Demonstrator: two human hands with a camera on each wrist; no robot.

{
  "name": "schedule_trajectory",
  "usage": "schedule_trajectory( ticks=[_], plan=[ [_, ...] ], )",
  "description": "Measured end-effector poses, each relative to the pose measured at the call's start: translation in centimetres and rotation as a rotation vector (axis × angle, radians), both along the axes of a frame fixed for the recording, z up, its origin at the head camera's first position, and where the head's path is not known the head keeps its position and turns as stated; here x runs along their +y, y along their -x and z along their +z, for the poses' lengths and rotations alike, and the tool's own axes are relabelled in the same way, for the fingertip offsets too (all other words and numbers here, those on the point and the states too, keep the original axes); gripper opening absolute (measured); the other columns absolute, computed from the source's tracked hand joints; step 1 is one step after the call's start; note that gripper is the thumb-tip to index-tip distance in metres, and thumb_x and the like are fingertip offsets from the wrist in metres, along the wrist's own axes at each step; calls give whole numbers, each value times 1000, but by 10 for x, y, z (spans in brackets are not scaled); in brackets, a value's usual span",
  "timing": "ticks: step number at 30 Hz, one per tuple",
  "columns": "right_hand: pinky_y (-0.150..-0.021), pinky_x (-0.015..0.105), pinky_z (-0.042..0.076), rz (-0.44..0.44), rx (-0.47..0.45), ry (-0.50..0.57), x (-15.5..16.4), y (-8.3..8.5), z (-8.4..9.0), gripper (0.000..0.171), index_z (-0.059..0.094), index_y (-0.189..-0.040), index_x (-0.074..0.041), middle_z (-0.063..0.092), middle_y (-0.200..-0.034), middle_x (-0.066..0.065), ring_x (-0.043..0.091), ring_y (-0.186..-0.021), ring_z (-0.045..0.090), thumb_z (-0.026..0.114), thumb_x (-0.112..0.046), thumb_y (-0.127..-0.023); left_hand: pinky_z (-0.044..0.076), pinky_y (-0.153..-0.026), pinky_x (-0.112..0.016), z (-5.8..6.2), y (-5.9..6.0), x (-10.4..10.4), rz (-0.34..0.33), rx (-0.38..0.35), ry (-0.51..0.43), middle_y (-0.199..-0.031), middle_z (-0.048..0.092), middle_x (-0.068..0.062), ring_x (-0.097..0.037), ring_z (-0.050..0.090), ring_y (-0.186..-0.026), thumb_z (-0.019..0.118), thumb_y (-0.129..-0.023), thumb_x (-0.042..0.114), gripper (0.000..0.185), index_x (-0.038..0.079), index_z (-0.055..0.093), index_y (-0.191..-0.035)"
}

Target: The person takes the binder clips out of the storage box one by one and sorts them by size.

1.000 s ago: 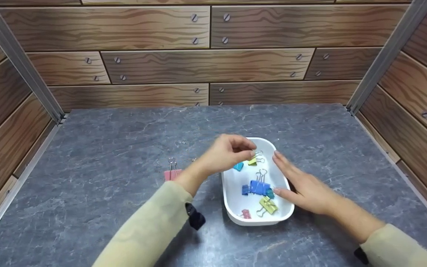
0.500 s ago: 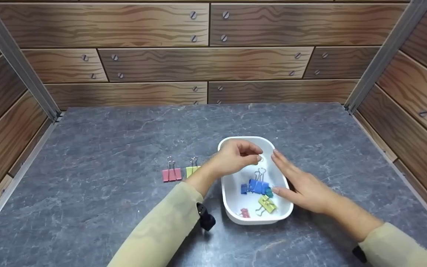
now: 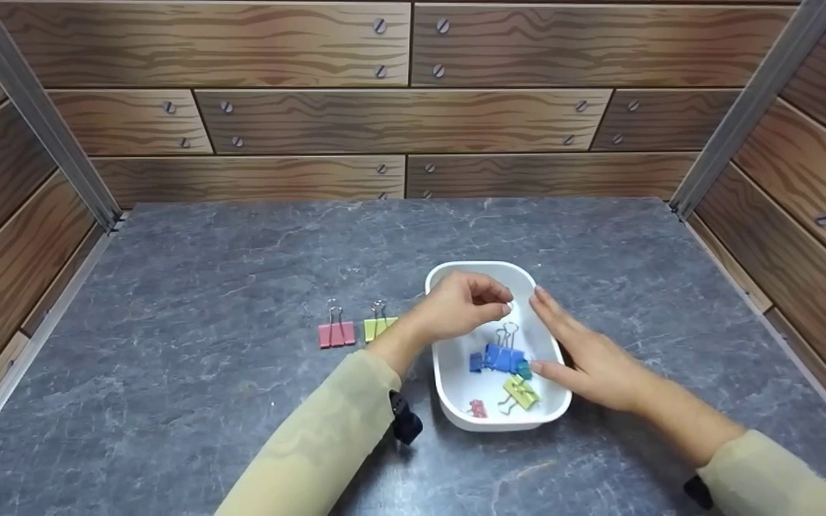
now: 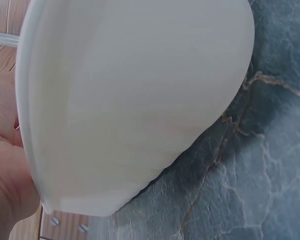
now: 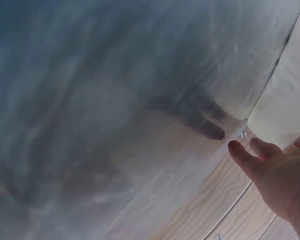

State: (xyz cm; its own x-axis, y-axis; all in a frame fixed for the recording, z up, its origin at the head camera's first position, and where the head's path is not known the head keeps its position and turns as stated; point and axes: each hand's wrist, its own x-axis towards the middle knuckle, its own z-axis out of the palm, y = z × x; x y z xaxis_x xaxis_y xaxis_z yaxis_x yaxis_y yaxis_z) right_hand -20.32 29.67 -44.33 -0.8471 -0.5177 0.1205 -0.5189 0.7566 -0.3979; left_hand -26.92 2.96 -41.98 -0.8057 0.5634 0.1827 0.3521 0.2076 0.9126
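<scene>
A white plastic bin stands on the table. My left hand reaches over its left rim, thumb and fingers curled together at a binder clip whose wire loop shows by the fingertips; the clip's body is hidden beneath the hand. My right hand lies with extended fingers along the bin's right rim, thumb over the edge. Inside are a large blue binder clip, a small blue clip, a teal clip, a yellow-green clip and a small pink clip.
Left of the bin, a pink binder clip and a yellow-green binder clip stand side by side on the grey marbled table. The left forearm overlaps the yellow-green one. Wood-patterned walls enclose the table's back and sides.
My left hand has moved right and lower over the bin, covering the yellow and teal clips seen there earlier. The yellow-green clip on the table has come into view. My right hand stays put.
</scene>
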Motion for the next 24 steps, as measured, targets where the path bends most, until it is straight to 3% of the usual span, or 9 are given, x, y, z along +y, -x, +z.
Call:
schedule_trajectory(
  ticks=[8, 24],
  plan=[
    [-110, 73, 38, -18, -11, 42, -3, -1, 0, 91, 23, -170, -14, 12, -176, 13, 53, -147, 36, 68, -50, -100, 56, -84, -22, -1, 0, 2, 8, 20, 46, -98, 77, -2, -6, 66, -87, 75, -99, 7, 16, 2, 79, -114],
    [-116, 71, 31, -43, -41, 101, -6, -2, -1, 91, 24, -169, -12, 13, -176, 14, 48, -153, 29, 71, -45, -99, 54, -85, -22, 4, 1, 8, -21, -11, 195, -96, 76, 2, -10, 68, -91, 75, -98, 8, 18, 2, 78, -115]
  ],
)
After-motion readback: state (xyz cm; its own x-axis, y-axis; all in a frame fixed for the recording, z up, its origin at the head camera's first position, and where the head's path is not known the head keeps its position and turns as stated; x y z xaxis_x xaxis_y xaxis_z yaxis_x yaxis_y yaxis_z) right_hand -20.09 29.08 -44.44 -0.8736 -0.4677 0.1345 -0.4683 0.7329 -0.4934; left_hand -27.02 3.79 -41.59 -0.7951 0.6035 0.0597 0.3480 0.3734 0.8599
